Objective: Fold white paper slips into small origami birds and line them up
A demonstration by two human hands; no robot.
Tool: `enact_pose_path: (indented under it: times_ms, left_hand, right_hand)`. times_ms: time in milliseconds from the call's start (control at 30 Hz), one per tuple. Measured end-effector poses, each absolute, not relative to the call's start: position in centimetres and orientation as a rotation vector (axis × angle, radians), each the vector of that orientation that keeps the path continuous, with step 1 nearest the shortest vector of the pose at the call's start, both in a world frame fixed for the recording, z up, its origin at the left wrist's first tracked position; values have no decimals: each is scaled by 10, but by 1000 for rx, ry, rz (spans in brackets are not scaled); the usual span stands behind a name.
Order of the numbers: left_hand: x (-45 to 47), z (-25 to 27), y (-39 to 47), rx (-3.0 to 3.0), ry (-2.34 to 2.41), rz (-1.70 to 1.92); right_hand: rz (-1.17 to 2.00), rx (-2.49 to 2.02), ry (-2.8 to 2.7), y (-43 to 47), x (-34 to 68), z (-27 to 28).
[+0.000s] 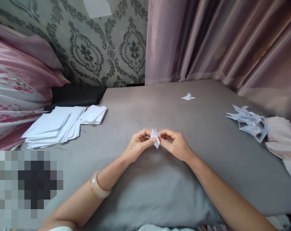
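Note:
A small piece of folded white paper [155,138] with pointed ends is held upright between both hands, just above the grey cloth surface [145,192]. My left hand [141,143] pinches its left side with thumb and fingers. On the other side, my right hand [174,143] grips the paper's right edge the same way. The fingertips partly hide the folds. Farther back, a finished-looking folded paper figure [188,97] sits alone on the cloth.
Stacks of white paper sheets [54,126] and smaller squares [94,114] lie at the left, before a black flat item [78,95]. Several folded paper figures [250,122] are heaped at the right beside a whitish cloth [282,138]. Curtains [164,41] hang behind.

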State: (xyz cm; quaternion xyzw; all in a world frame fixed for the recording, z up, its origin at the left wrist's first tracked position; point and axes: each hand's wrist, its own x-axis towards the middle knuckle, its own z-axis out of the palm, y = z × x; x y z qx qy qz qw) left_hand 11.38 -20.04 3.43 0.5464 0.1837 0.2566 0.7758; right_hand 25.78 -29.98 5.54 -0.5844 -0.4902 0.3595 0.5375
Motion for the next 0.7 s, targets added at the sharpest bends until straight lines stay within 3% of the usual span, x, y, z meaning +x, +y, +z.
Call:
enact_pose_path:
  times_ms: [433, 700]
  left_hand:
    - [118, 38, -205, 1212, 490, 650]
    - [118, 36, -203, 1169, 511, 609]
  right_hand:
    - [710, -1420, -1174, -302, 251, 57]
    - [868, -1395, -938, -297, 254, 48]
